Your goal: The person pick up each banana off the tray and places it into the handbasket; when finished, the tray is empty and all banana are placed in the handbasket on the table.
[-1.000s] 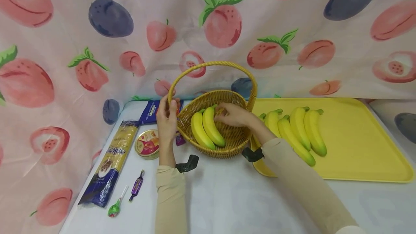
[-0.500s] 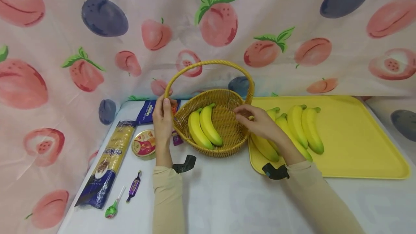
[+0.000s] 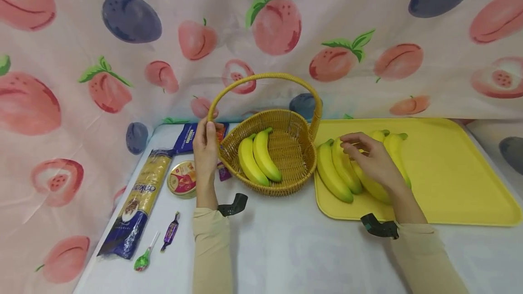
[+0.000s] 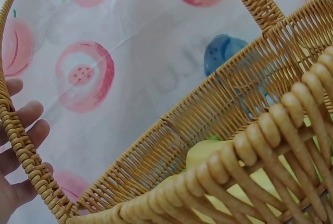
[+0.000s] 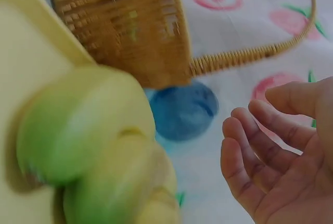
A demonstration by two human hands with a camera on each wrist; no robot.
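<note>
In the head view a woven wicker basket [image 3: 292,155] with a tall arched handle [image 3: 267,76] stands near the back of the table. Two yellow bananas [image 3: 266,158] lie side by side in its left half. My left hand [image 3: 205,149] grips the handle low on its left side; the left wrist view shows fingers [image 4: 31,113] curled around the woven handle. Over several bananas [image 3: 334,176] on the yellow tray [image 3: 457,171] is my right hand [image 3: 373,160], partly hiding them. Its fingers are loosely bent, and in the right wrist view the palm [image 5: 296,182] holds nothing.
Left of the basket lie a long pasta packet [image 3: 140,198], a round tin [image 3: 182,179], a blue packet [image 3: 187,139], a purple wrapped candy [image 3: 170,232] and a green lollipop [image 3: 143,260]. A fruit-print curtain [image 3: 171,22] hangs directly behind the table.
My right hand has moved out of the basket, rightward over the bananas on the tray. The left hand keeps its hold on the handle, and both bananas in the basket stay put.
</note>
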